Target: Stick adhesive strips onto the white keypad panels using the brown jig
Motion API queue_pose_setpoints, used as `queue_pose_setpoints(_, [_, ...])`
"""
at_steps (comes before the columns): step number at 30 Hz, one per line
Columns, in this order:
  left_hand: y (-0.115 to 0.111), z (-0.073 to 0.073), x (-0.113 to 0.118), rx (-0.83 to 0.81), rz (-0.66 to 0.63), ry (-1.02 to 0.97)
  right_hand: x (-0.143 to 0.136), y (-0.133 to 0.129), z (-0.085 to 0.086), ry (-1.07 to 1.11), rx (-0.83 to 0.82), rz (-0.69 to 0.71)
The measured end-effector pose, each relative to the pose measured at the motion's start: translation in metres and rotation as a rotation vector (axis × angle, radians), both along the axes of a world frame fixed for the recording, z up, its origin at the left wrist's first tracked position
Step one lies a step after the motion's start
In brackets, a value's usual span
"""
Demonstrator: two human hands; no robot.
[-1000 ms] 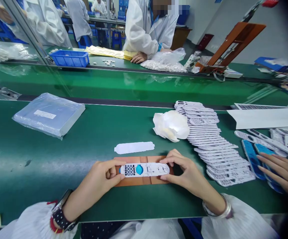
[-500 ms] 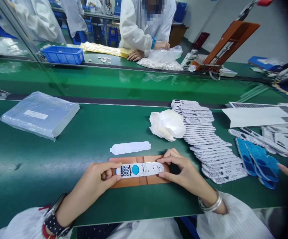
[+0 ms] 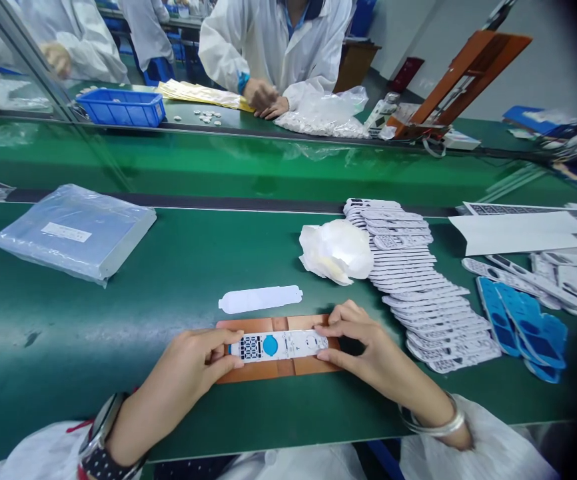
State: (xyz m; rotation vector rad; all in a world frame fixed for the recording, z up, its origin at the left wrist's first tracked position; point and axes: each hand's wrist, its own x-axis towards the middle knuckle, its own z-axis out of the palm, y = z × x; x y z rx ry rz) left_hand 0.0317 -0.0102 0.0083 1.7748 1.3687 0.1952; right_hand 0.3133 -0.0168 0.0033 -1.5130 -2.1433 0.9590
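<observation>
A long narrow printed panel (image 3: 296, 343), white with a black grid pattern and a blue disc, lies along an orange-brown block (image 3: 278, 372). My left hand (image 3: 208, 357) pinches the panel's left end between thumb and fingers. At the rounded right end, my right hand (image 3: 351, 337) grips it the same way. Just beyond the block rests a white strip (image 3: 261, 299) of similar outline, which neither hand touches. To the right of my right hand, a long overlapping row of similar printed panels (image 3: 418, 293) fans across the green table.
Crumpled white paper (image 3: 336, 250) sits beside the row. Blue pieces (image 3: 523, 327) and white sheets (image 3: 528, 230) lie at right, a plastic-wrapped package (image 3: 76, 230) at left. Past a clear partition, a person in white (image 3: 273, 53) works near a blue bin (image 3: 121, 108).
My hands keep their hold on both ends of the panel, with hardly any shift. Another person's hand at the right edge has gone. The person opposite has brought their hands together.
</observation>
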Motion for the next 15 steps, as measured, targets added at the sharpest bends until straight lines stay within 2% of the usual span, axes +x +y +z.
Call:
queue_pose_setpoints(4, [0.004, 0.011, 0.007, 0.047, -0.112, 0.216, -0.009, 0.0, 0.012, -0.206, 0.051, 0.041])
queue_pose_setpoints(8, [0.009, 0.019, 0.013, 0.024, -0.19, 0.33, -0.016, 0.005, 0.017, -0.35, 0.058, 0.073])
queue_pose_setpoints(11, [0.012, 0.019, 0.011, 0.03, -0.183, 0.304, -0.017, 0.007, 0.021, -0.403, 0.094, 0.104])
queue_pose_setpoints(15, [0.014, 0.014, 0.004, 0.044, -0.158, 0.131, -0.027, 0.001, 0.026, -0.387, 0.212, 0.154])
